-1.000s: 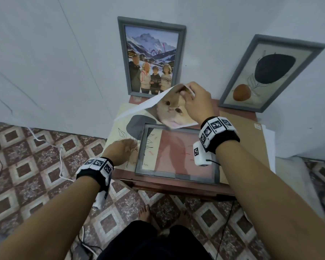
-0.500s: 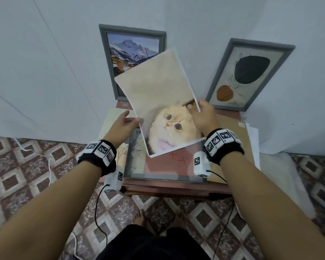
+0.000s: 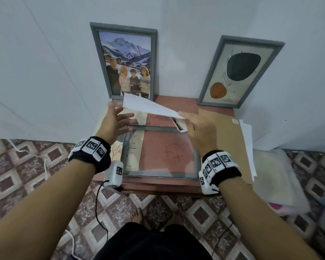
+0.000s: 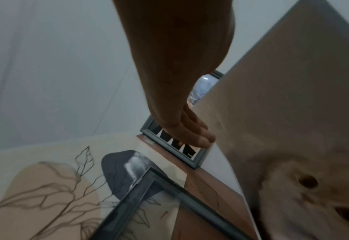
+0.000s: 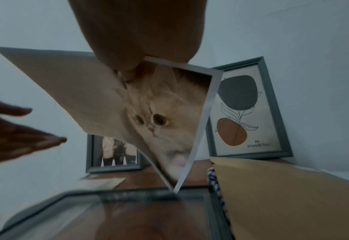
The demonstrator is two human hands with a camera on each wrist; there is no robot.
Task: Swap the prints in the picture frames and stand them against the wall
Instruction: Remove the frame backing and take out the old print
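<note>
My right hand [image 3: 184, 120] pinches the cat print [image 3: 148, 107] by one edge and holds it nearly flat, white back up, above the table. From the right wrist, the cat print [image 5: 161, 113] faces down, its low corner near the empty grey frame [image 5: 140, 194]. That empty frame [image 3: 125, 152] lies flat on the small red-brown table [image 3: 176, 102]. My left hand [image 3: 120, 117] is open with fingers [image 4: 192, 131] spread beside the print's left edge, not gripping it. A loose botanical print [image 4: 46, 186] lies under the frame's left side.
Two grey frames lean on the wall: a family photo [image 3: 126, 62] at the back left, an abstract print [image 3: 238, 72] at the back right. A brown cardboard backing [image 3: 227, 137] and white sheets [image 3: 249, 143] lie at the table's right. A pale cushion [image 3: 278, 181] sits on the tiled floor.
The cat print has turned from upright and face-up to nearly flat and face-down over the frame. My left hand has come off its left edge and spread its fingers.
</note>
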